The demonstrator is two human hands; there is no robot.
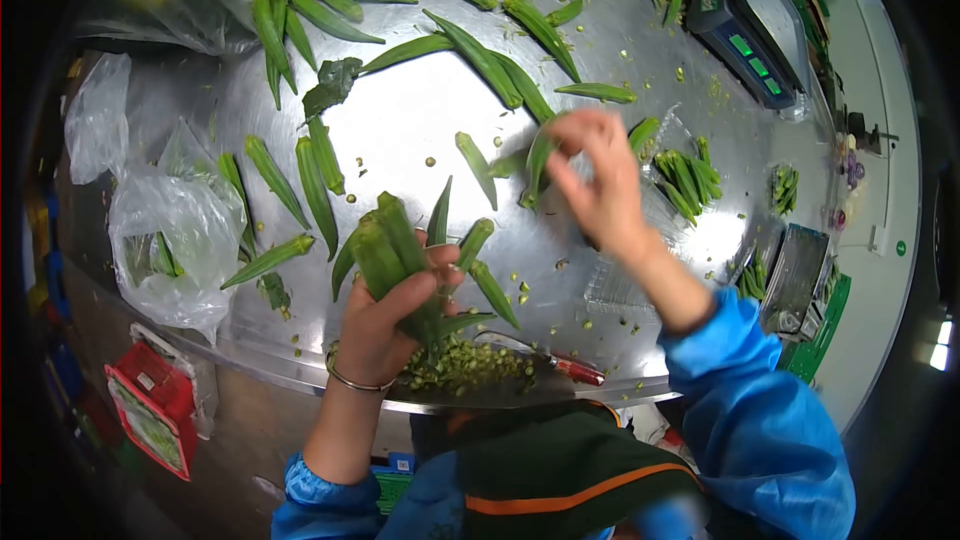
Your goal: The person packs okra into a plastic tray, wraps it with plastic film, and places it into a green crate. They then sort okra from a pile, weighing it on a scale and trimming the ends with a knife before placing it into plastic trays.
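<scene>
My left hand [385, 325] is wrapped round a bunch of okra pods [385, 255], their cut ends pointing up and away from me. My right hand [598, 180], slightly blurred, is out over the middle of the steel table, with its fingertips at a single okra pod [537, 168] that looks pinched between them. Loose okra [476, 170] lies between the two hands. Beneath my left hand is a heap of trimmed okra ends [465, 365]. Beside that heap rests a knife with a red handle [577, 370].
Whole okra [330, 15] is spread over the far left. Plastic bags [165, 240] sit at the left edge. A digital scale [745, 30] stands at the far right, with clear trays [615, 285] and an okra bundle [688, 180] nearer. A red basket [155, 405] is below left.
</scene>
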